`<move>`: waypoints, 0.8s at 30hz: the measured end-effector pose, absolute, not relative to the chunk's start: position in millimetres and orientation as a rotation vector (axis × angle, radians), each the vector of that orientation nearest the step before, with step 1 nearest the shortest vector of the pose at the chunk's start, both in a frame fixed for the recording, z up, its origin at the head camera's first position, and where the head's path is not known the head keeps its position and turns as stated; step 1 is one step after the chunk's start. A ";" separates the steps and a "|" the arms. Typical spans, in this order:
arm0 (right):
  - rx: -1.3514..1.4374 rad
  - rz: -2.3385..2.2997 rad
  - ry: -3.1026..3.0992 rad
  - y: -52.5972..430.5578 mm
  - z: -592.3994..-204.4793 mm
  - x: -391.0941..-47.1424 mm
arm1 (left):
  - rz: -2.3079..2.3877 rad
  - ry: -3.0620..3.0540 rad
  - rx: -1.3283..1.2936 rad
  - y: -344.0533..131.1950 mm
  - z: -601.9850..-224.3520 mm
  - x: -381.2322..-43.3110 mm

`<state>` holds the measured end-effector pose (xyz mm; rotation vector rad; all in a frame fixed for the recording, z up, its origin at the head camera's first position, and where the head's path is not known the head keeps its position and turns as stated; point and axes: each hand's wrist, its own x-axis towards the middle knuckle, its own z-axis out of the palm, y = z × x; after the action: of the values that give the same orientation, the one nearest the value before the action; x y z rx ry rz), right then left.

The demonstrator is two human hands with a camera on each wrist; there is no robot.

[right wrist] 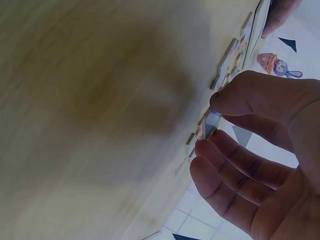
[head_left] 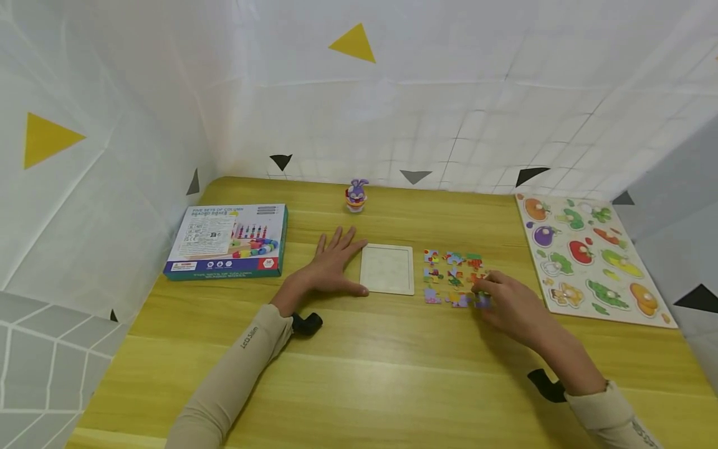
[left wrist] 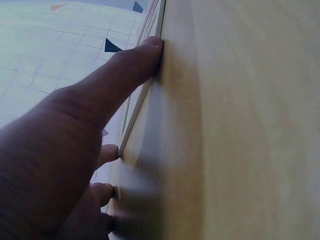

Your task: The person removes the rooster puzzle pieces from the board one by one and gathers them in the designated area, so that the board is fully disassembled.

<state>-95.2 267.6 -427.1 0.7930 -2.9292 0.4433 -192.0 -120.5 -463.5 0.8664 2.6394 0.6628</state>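
A square, pale wooden puzzle tray lies on the table. My left hand is spread flat at its left side, with thumb and index finger touching the tray's near and far corners. Right of the tray, several colourful jigsaw pieces lie in loose rows with gaps between them. Over their near right corner, my right hand pinches a jigsaw piece between thumb and fingers; in the head view the fingers partly cover it. The picture on that piece is hard to make out.
A boxed bead toy sits at the left. Behind the tray stands a small purple rabbit figure. A vegetable peg board lies at the right. White sheeting rises behind the wooden table.
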 end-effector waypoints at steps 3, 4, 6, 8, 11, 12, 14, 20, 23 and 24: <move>0.788 0.445 -2.937 268.7 -428.8 -96.3 | 0.664 2.643 0.866 -120.4 -463.1 -191.8; 0.789 0.446 -2.938 268.7 -429.4 -96.9 | 0.667 2.643 0.867 -120.4 -463.0 -191.7; 0.788 0.451 -2.942 268.9 -430.6 -97.4 | 0.668 2.646 0.867 -120.4 -463.2 -191.7; 0.788 0.452 -2.943 268.9 -432.0 -97.6 | 0.671 2.645 0.867 -120.2 -463.7 -191.9; 0.790 0.451 -2.945 268.9 -433.3 -97.0 | 0.671 2.640 0.867 -120.2 -464.6 -192.2; 0.791 0.450 -2.946 269.0 -433.6 -96.9 | 0.670 2.640 0.867 -120.1 -464.7 -192.3; 0.789 0.441 -2.952 268.9 -433.8 -96.6 | 0.668 2.640 0.867 -120.2 -464.7 -192.2; 0.780 0.426 -2.985 268.2 -433.1 -97.6 | 0.653 2.652 0.870 -120.3 -463.7 -191.7; 0.776 0.429 -2.990 268.1 -432.7 -98.1 | 0.649 2.654 0.870 -120.4 -464.4 -191.9; 0.774 0.430 -2.989 268.2 -432.7 -98.1 | 0.649 2.653 0.869 -120.3 -465.0 -192.2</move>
<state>-98.1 268.2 -432.7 0.7738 -2.9893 0.4304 -192.2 -120.3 -465.0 0.8686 2.6527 0.6492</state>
